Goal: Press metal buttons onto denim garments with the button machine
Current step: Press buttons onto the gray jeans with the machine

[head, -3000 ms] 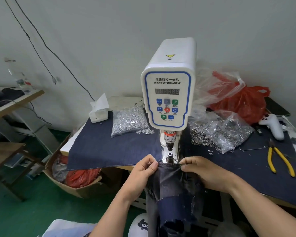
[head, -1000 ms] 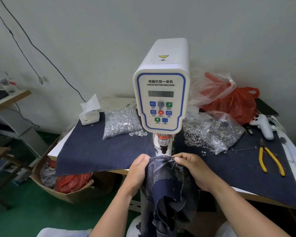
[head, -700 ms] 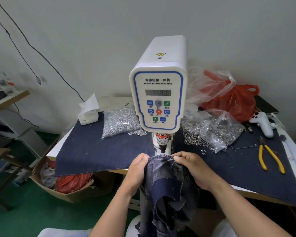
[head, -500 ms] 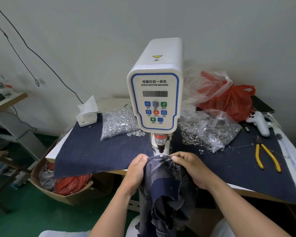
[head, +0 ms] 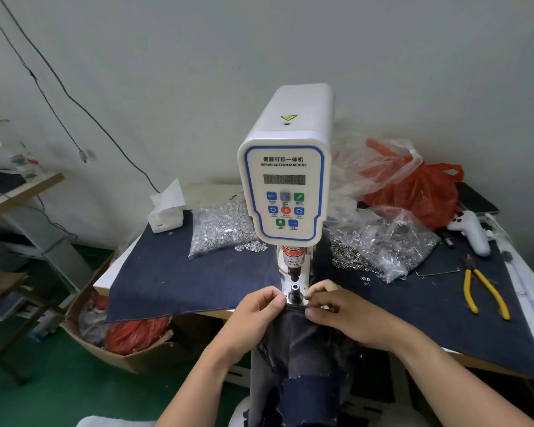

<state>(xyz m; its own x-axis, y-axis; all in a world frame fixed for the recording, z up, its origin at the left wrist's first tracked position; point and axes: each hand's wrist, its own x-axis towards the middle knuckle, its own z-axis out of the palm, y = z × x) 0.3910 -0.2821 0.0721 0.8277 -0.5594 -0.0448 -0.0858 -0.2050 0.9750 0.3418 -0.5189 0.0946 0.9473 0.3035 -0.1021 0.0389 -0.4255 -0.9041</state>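
The white servo button machine (head: pixel 285 186) stands at the table's front middle, its metal lower die (head: pixel 295 291) showing under the head. A dark denim garment (head: pixel 302 359) hangs down in front of the machine, its top edge stretched just below the die. My left hand (head: pixel 255 315) pinches that edge on the left of the die. On the right, my right hand (head: pixel 339 315) pinches the same edge. A clear bag of silver buttons (head: pixel 221 226) lies left of the machine, a bag of metal button parts (head: pixel 379 248) to its right.
Dark denim cloth (head: pixel 173 282) covers the table. Yellow-handled pliers (head: pixel 483 292), a white controller (head: pixel 470 231) and a red plastic bag (head: pixel 420 192) sit at the right. A tissue box (head: pixel 165 212) stands at the back left. A cardboard box (head: pixel 114 343) with red bags stands on the floor.
Both hands have drawn the garment's edge back off the die, so the metal die now shows bare between them. The camera has dropped a little.
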